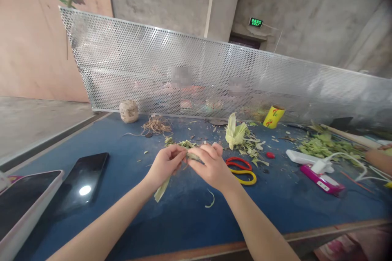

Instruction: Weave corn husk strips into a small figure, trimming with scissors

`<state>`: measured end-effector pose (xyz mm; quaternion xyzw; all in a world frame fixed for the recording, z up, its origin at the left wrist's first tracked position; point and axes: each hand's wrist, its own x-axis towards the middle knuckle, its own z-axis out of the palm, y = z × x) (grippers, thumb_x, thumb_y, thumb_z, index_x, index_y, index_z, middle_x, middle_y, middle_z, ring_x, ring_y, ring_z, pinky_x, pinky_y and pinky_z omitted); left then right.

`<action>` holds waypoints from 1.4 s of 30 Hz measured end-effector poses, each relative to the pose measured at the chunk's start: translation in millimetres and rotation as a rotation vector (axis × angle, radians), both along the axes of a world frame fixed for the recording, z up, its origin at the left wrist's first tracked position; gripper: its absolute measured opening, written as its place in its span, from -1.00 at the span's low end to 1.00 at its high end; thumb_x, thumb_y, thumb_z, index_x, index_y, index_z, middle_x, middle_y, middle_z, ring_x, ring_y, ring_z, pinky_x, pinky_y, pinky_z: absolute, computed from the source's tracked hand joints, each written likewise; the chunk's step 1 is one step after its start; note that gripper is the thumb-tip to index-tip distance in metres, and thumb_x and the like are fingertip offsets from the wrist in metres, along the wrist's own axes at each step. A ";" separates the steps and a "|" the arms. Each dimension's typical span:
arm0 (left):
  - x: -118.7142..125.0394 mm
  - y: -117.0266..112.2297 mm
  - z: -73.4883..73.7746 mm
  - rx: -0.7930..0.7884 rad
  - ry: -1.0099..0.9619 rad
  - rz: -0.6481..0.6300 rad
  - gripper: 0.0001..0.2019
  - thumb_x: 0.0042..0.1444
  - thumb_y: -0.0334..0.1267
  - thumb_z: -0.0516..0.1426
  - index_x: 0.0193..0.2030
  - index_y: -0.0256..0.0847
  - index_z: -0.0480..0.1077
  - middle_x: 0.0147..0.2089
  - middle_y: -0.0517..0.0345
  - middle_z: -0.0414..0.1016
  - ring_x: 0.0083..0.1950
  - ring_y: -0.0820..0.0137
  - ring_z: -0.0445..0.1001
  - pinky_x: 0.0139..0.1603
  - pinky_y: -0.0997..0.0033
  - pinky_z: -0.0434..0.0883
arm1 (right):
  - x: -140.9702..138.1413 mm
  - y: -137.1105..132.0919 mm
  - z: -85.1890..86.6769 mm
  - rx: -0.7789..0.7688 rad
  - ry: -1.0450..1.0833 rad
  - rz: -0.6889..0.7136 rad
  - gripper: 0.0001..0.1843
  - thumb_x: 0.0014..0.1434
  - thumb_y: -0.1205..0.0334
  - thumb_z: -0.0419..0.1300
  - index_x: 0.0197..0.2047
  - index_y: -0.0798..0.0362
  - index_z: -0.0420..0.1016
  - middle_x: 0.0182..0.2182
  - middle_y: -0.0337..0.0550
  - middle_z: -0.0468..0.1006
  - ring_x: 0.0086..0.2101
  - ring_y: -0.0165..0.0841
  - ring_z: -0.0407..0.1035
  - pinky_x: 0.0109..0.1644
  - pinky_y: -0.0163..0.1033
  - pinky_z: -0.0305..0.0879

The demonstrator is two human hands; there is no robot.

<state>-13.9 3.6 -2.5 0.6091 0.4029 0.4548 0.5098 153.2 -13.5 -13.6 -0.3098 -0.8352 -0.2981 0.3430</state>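
Both my hands meet over the middle of the blue table [183,220]. My left hand [165,164] is closed round a bundle of green leaf strips [187,147], and a pale strip [161,190] hangs down from it toward me. My right hand [211,163] pinches the same bundle from the right, fingers pressed together. Just right of my right hand lie scissors with red and yellow handles [243,170].
A black phone [81,181] and a white-cased tablet [23,202] lie at the left. Twine ball [129,111], loose fibre [156,124], a corn husk [234,132], yellow cup [273,116], leaf scraps [324,147], pink phone with charger [321,178]. People sit behind the perforated metal screen [214,73]. Another person's hand [378,159] shows at far right.
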 end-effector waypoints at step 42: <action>4.3 -2.3 -13.7 0.347 0.560 0.160 -0.86 0.02 -0.30 0.06 -0.36 -0.19 0.45 -0.39 0.16 0.52 -0.36 0.39 0.44 -0.32 0.48 0.33 | -16.4 17.2 -13.8 -0.841 0.946 0.351 -0.85 0.06 0.29 0.13 -0.40 0.04 0.54 -0.47 -0.16 0.46 -0.43 -0.39 0.35 -0.38 -0.31 0.31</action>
